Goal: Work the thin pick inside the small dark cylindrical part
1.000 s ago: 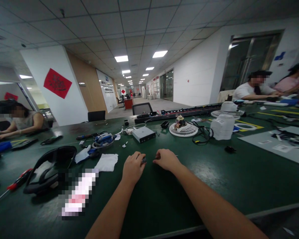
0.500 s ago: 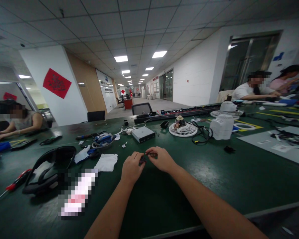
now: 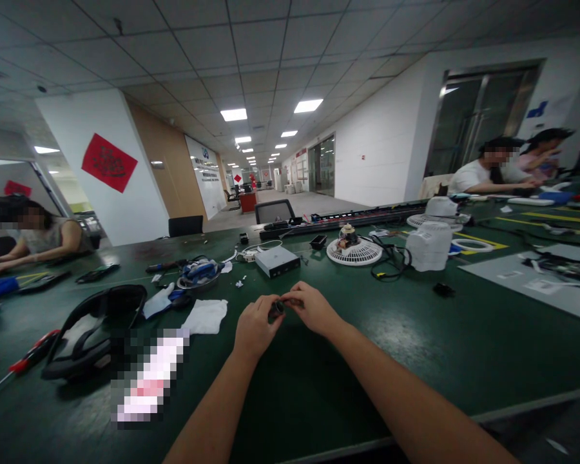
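Between thumb and fingers, my left hand (image 3: pixel 255 323) grips a small dark round part (image 3: pixel 277 309), its kind too small to tell. My right hand (image 3: pixel 310 308) is closed in a pinch at the top of that part; whatever its fingertips hold is hidden. Both hands are raised over the green table (image 3: pixel 319 393), close together. Just beyond them lies a silver box like an optical disc drive (image 3: pixel 277 261). A white crumpled cloth (image 3: pixel 205 316) rests to the left of my left hand.
A black headset (image 3: pixel 94 328) and a red screwdriver (image 3: pixel 33 353) lie at left. Behind to the right are a white fan grille (image 3: pixel 354 250), a white housing (image 3: pixel 429 247) and black cables (image 3: pixel 391 258). Other people sit at the left and right ends.
The dark part has turned slightly in my left hand, showing more of its round end. My right fingertips have shifted a little left over it.
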`<action>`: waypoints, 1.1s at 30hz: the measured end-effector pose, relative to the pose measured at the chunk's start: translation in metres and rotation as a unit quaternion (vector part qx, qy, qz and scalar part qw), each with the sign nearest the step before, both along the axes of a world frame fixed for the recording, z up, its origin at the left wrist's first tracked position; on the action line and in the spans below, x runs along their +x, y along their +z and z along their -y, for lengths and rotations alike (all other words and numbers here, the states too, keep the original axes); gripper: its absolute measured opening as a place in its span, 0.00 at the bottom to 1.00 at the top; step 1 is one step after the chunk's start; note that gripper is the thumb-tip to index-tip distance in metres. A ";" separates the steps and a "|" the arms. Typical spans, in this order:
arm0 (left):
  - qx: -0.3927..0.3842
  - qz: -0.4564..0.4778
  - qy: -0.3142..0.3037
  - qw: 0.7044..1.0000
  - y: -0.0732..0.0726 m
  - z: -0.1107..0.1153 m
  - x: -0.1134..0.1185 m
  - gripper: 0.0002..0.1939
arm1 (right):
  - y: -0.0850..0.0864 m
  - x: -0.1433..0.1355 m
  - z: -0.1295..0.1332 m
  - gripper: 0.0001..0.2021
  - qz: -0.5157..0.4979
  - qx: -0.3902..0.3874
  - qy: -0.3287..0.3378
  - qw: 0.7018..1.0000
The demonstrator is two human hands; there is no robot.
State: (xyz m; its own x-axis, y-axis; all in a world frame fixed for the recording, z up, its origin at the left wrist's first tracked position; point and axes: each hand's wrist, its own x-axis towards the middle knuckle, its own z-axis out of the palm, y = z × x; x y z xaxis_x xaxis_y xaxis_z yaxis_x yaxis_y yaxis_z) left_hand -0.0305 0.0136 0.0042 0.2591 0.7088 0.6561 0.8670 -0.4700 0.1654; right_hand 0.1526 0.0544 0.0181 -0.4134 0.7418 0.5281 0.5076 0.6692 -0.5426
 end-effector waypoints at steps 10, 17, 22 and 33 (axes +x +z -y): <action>0.031 -0.007 -0.007 0.999 -0.003 -0.001 -0.001 0.20 | 0.001 0.000 0.005 0.08 -0.029 0.012 0.007 0.999; 0.050 -0.015 -0.040 0.998 -0.001 0.002 0.000 0.19 | -0.002 0.000 0.000 0.12 -0.018 0.041 0.039 0.998; 0.058 -0.028 -0.071 0.995 -0.002 0.002 -0.001 0.19 | -0.001 -0.001 0.002 0.09 -0.033 0.036 0.006 0.999; 0.064 -0.021 -0.083 0.994 0.001 0.004 0.001 0.16 | 0.005 -0.001 0.007 0.05 -0.104 0.032 -0.042 0.993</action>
